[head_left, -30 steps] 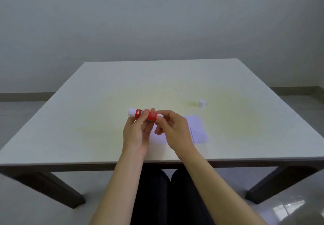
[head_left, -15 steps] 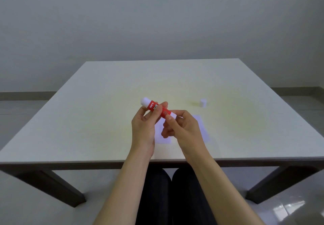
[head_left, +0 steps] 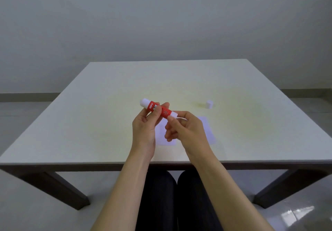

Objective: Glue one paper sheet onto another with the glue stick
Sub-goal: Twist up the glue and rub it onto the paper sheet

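A red and white glue stick (head_left: 162,110) is held in the air above the table, lying slanted with its far end up left. My left hand (head_left: 145,128) grips its red body between thumb and fingers. My right hand (head_left: 185,130) pinches the white near end with thumb and forefinger. Beneath the hands, pale paper sheets (head_left: 206,130) lie flat on the table, largely hidden by my hands. The white cap (head_left: 209,104) stands by itself farther back on the right.
The white table (head_left: 100,115) has a dark frame and legs. Its front edge runs just below my wrists. My dark-clad legs show under it. A grey wall stands behind.
Both hands have moved the glue stick to the right over the paper and tilted it, far end higher. The grip of each hand stays the same.
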A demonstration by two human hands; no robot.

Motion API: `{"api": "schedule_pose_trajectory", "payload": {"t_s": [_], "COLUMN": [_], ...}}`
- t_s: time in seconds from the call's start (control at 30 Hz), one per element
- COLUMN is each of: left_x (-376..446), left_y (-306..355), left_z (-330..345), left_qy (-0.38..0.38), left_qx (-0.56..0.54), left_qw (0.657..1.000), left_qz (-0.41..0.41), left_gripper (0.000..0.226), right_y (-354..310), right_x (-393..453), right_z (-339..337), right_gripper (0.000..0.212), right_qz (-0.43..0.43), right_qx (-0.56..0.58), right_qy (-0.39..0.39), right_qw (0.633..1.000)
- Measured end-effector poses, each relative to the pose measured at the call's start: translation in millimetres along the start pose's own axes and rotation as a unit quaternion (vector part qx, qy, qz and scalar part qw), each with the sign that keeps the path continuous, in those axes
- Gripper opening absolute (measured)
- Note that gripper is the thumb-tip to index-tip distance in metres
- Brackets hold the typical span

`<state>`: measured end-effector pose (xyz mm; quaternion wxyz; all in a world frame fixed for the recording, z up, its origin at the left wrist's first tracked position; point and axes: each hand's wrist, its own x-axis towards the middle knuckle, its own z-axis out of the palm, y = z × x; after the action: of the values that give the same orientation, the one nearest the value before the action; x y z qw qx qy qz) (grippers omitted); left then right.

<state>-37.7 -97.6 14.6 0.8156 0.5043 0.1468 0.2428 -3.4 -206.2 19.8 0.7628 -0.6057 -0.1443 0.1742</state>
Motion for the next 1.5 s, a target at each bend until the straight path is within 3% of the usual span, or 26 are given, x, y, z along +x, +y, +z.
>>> {"api": "schedule_pose_trajectory", "payload": {"t_s": [0.13,0.2,0.3,0.4,0.47,0.6,0.7,0.83,0.9,1.0,1.07,1.13,1.2,1.3,1.43,1.5], "left_x": [0.3,-0.1,-1.7,-1.6,-1.5,-0.8,-1.1,-3.7,0.3,13.6,25.2,36.3,43.8,53.4,62.6,62.9], "left_y": [-0.2,-1.1,-0.4,0.8,2.1,3.1,2.9,-2.5,-0.6,15.6,22.3,18.0,10.0,5.6,2.6,1.1], "left_z": [0.7,0.6,0.7,0.4,0.5,1.5,1.9,7.2,1.8,-25.0,-49.3,-68.8,-77.4,-79.0,-79.8,-79.3], "left_qy": [-0.046,-0.059,-0.045,-0.023,-0.035,-0.068,-0.068,-0.087,-0.109,-0.117,-0.151,-0.192,-0.241,-0.292,-0.328,-0.33], "left_qx": [0.017,0.02,0.007,0.008,-0.012,0.029,0.006,0.1,0.156,0.202,0.296,0.48,0.578,0.605,0.684,0.696], "left_qw": [0.999,0.998,0.999,1.0,0.999,0.997,0.997,0.99,0.98,0.969,0.941,0.855,0.78,0.741,0.652,0.637], "left_qz": [0.021,0.025,0.017,0.012,0.012,0.03,0.02,0.036,0.063,0.084,0.069,0.034,0.007,0.004,0.013,0.02], "left_gripper": [0.012,0.015,0.026,0.018,0.016,0.01,0.019,0.029,0.043,0.052,0.053,0.052,0.059,0.073,0.082,0.082], "right_y": [-2.8,-4.6,-3.4,-2.1,-3.0,-3.5,-0.1,-1.7,-4.1,-9.4,-9.3,-6.1,-2.2,4.7,19.0,22.8], "right_x": [-0.4,1.1,1.8,0.1,-0.2,1.0,0.8,2.2,7.1,17.3,23.0,28.2,33.2,40.6,43.3,41.0], "right_z": [-1.9,-1.7,-3.5,-3.1,-1.7,-0.5,-0.3,3.3,-2.4,-23.7,-37.8,-43.5,-39.2,-26.3,-17.7,-14.6], "right_gripper": [0.045,0.051,0.047,0.028,0.03,0.051,0.051,0.034,0.017,0.015,0.012,0.01,0.015,0.012,0.016,0.016], "right_qz": [0.162,0.202,0.133,0.051,0.069,0.197,0.171,0.102,0.115,0.133,0.129,0.128,0.133,0.118,0.062,0.031], "right_qx": [0.078,0.075,0.015,0.031,0.04,0.098,0.129,0.203,0.26,0.312,0.284,0.243,0.221,0.166,-0.019,-0.094], "right_qy": [-0.002,0.011,0.007,-0.018,-0.034,-0.007,-0.015,-0.061,-0.021,0.072,0.113,0.105,0.074,0.064,0.067,0.06], "right_qw": [0.984,0.976,0.991,0.998,0.996,0.975,0.977,0.972,0.958,0.938,0.943,0.956,0.963,0.977,0.996,0.993]}}
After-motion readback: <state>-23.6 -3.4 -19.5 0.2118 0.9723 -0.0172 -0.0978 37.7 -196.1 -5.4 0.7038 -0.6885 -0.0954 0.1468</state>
